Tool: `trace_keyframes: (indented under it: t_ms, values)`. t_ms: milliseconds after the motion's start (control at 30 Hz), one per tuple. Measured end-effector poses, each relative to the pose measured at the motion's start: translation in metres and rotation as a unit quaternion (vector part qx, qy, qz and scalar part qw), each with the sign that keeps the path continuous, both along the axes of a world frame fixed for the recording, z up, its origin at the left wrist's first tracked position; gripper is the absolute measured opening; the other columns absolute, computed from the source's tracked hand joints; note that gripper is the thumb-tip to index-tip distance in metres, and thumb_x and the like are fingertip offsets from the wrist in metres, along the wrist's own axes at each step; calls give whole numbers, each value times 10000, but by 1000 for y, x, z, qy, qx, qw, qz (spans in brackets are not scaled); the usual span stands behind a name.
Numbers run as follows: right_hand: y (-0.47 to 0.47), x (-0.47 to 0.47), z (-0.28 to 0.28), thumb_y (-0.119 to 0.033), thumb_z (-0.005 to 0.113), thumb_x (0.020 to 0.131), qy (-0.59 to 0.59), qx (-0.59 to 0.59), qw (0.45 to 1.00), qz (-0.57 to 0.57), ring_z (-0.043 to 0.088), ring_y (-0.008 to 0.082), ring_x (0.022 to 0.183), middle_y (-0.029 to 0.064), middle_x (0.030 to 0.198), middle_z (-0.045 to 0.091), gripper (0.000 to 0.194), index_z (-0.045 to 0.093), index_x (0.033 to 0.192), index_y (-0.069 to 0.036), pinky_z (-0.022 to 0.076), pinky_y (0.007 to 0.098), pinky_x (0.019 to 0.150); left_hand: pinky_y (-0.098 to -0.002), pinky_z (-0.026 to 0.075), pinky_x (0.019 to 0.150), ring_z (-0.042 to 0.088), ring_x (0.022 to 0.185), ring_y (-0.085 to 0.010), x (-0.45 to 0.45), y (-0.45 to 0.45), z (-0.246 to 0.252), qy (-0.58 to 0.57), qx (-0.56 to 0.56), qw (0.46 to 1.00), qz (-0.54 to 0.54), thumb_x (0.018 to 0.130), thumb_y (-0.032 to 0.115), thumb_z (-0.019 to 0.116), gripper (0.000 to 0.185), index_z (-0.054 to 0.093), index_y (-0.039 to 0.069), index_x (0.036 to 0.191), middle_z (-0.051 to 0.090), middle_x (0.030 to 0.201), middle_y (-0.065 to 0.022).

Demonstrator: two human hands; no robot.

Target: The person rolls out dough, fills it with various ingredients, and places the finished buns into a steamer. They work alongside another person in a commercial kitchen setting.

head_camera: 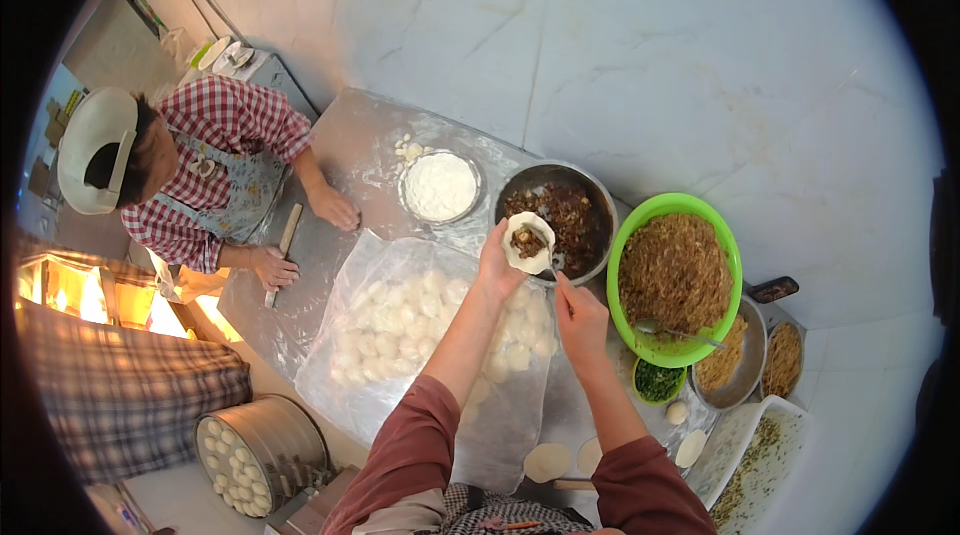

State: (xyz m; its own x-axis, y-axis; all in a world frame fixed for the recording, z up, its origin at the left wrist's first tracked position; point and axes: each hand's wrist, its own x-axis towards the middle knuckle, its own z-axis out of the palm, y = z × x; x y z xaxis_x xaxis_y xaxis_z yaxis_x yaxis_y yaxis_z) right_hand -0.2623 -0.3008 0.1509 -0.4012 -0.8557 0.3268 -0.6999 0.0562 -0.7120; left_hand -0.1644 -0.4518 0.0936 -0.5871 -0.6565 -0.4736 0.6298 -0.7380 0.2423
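In my left hand (501, 265) lies a round dough wrapper (530, 242), cupped, with brown chunky filling (527, 241) in its middle. My right hand (581, 317) grips a thin metal utensil, its far end at the wrapper's edge; what kind it is cannot be told. Just beyond both hands is a steel bowl (609, 197) of dark chopped filling. A green plastic basin (737, 265) of brown minced filling, with a spoon (675, 330) in it, stands to the right. Below my hands many pale dough pieces (397, 317) lie under a clear plastic sheet (517, 415).
At left a co-worker (217, 160) has one hand on a rolling pin (289, 235). A bowl of flour (440, 187) stands on the metal table (352, 129). Lower right hold a small bowl of chopped greens (658, 382), filling bowls, flat wrappers (547, 462) and a white tub (772, 415). A steamer (277, 437) is lower left.
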Motion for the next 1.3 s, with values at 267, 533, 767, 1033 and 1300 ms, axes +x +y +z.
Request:
trace_keyframes:
  t_ms: [267,533,767,1033,1300]
  values:
    - [3,3,19,-55,682,870,-138,31,989,-38,570,205,557,158,722,637,229,708,1093,-16,447,331,552,-487,453,1028,549,1215,-325,9,6,-4,34,10,999,15,1026,409,328,507,494,42,1334,562,1322,-154]
    - [2,11,6,-53,656,876,-8,24,999,-35,578,258,569,167,671,590,222,707,1087,-7,450,351,555,-482,400,1076,525,1240,-319,4,10,-10,67,23,993,96,1018,426,340,519,493,56,1348,551,1347,-142]
    - [-14,6,8,-55,650,881,-41,32,996,-73,596,266,594,188,733,639,226,700,1090,14,457,351,563,-474,404,1067,520,1245,-309,6,13,-17,77,35,990,111,1015,430,352,508,508,66,1335,562,1333,-128]
    - [-12,17,15,-87,668,883,-214,81,973,-32,546,72,565,65,668,650,230,715,1085,12,447,259,548,-479,402,1064,519,1237,-302,20,22,-26,4,34,994,107,1023,424,358,487,500,76,1332,543,1347,-116]
    - [-2,11,6,-89,676,873,-306,163,938,-14,529,50,546,7,626,616,228,723,1069,18,424,228,523,-477,397,1065,520,1228,-299,17,33,-14,15,64,993,99,1027,412,348,485,501,58,1321,551,1325,-126]
